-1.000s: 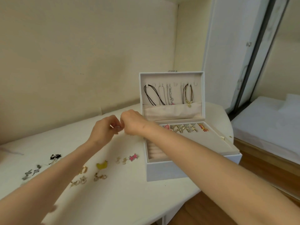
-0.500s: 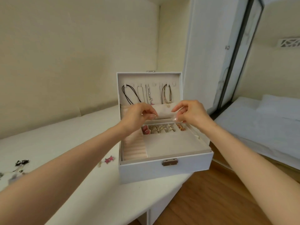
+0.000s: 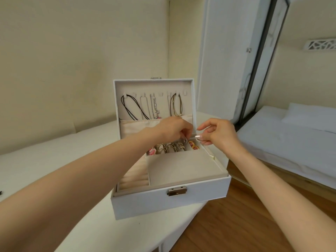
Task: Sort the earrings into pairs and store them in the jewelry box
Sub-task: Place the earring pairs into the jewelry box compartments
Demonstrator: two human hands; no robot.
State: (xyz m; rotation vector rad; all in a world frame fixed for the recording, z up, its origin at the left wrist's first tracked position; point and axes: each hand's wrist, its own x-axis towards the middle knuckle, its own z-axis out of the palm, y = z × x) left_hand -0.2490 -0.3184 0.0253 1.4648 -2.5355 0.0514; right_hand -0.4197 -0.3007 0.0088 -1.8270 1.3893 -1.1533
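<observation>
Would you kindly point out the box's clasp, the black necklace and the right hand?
clasp point(image 3: 176, 191): head view, plate centre.
black necklace point(image 3: 136, 104): head view, its cord.
right hand point(image 3: 221, 136): head view, its back.

jewelry box point(image 3: 200, 195) on table point(image 3: 54, 157) — bed point(image 3: 291, 135) right, necklaces point(image 3: 152, 108) in lid

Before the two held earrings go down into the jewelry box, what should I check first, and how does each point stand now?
1. Jewelry box lid stands open: ok.
2. Left hand pinches an earring: ok.
3. Right hand pinches a second earring: ok.
4. Both earrings match as a pair: cannot tell, too small.
5. Free slot in the back row: cannot tell.
6. Both hands are above the back row: ok.
</observation>
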